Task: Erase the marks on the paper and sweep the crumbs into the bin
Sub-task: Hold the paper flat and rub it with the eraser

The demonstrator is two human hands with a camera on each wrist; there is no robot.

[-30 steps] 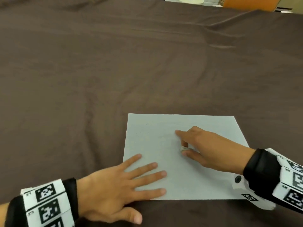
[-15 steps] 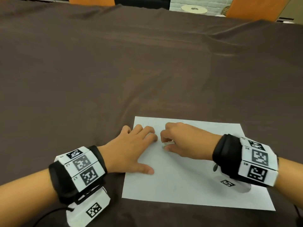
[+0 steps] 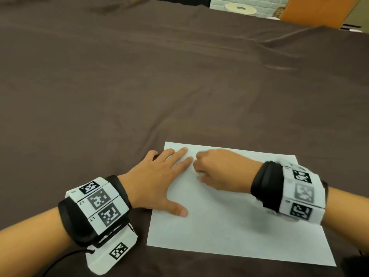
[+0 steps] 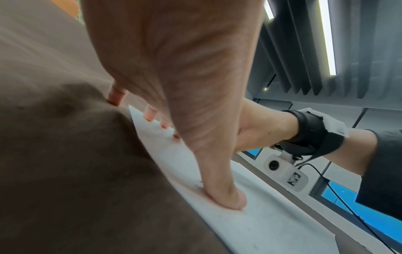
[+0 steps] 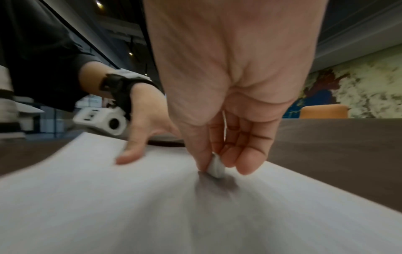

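Right hand (image 5: pixel 228 120) pinches one eraser (image 5: pixel 216 166) on paper (image 3: pixel 239 216).

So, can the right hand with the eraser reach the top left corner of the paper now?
Probably not fully: the left hand lies flat over that corner of the paper, just beside the right hand pinching the eraser.

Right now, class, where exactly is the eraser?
In the right wrist view the eraser is pinched in the right hand, its tip touching the paper near the far left corner, beside the left hand.
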